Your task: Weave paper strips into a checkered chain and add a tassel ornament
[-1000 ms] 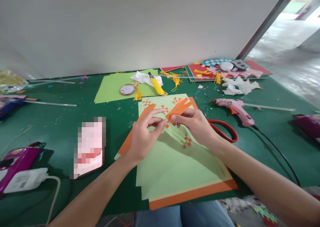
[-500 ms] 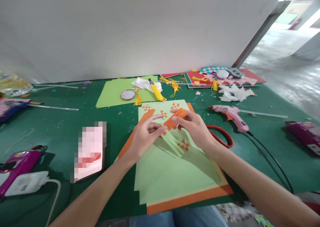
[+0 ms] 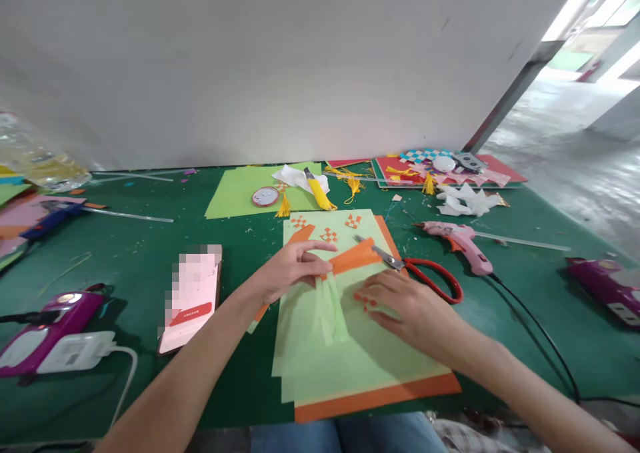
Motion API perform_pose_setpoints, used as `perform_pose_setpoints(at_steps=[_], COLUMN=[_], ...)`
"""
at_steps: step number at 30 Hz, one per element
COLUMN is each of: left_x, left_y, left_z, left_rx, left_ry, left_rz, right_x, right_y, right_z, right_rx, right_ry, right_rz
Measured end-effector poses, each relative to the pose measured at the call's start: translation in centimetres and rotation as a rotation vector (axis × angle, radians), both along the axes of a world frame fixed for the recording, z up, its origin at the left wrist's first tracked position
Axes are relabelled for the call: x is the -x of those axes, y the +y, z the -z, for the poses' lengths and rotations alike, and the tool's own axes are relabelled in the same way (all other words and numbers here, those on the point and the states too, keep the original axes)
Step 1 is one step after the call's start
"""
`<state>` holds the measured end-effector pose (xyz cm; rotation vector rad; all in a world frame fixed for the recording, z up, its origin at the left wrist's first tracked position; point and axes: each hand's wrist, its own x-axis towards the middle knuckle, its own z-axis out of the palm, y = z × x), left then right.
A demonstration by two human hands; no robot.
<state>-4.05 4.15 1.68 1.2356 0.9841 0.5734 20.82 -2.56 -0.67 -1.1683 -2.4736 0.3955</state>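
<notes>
Left hand (image 3: 295, 266) has thumb and fingertips pinched on the left end of the orange strips (image 3: 356, 256), so the rest pokes out to their right, green strips (image 3: 334, 316) fanning toward the wearer. Right hand's (image 3: 400, 301) fingers are a bit apart, checkered piece (image 3: 366, 300) at the tips, can't tell if touching. Scissors (image 3: 411, 266) just beyond.

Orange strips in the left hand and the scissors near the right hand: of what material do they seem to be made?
Orange strips: probably paper, matte; they look thin and flat, without shine. Scissors: the blades seem to be metal, grey with a slight sheen; the red handles look smooth, perhaps plastic or rubber-coated, I cannot tell which.
</notes>
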Motion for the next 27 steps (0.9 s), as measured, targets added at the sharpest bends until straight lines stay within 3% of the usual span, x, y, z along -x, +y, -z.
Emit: perform_pose_setpoints(at_steps=[4, 7, 13, 16, 18, 20, 22, 25, 27], left_x=[-0.3, -0.4, 0.3, 0.4, 0.3, -0.1, -0.4, -0.7, -0.8], left_y=[-0.3, -0.4, -0.1, 0.0, 0.0, -0.1, -0.2, -0.4, -0.5], left_z=[0.9, 1.2, 0.1, -0.1, 0.1, 0.6, 1.1, 1.5, 1.5], left_rx=[-0.059, -0.08, 0.044, 0.088, 0.089, 0.071, 0.043, -0.034, -0.087], left_ry=[0.142, 0.163, -0.078, -0.115, -0.036, 0.075, 0.154, 0.219, 0.234], left_rz=[0.22, 0.265, 0.164, 0.232, 0.302, 0.357, 0.39, 0.394, 0.377], right_x=[0.2, 0.3, 1.1, 1.4, 1.6, 1.8, 1.8, 1.7, 1.8], right_y=[-1.4, -0.2, 4.3, 6.1, 6.7, 6.8, 6.6, 6.0, 5.6], right_z=[1.7, 1.7, 0.8, 1.1, 1.5, 1.7, 1.4, 0.8, 0.4], right_rx=[-0.295, -0.374, -0.245, -0.211, -0.202, -0.084, 0.208, 0.661, 0.799], right_ry=[-0.227, -0.349, -0.221, -0.126, 0.019, 0.247, 0.458, 0.6, 0.574], right_rz=[-0.021, -0.019, -0.065, -0.052, -0.016, 0.079, 0.169, 0.104, 0.033])
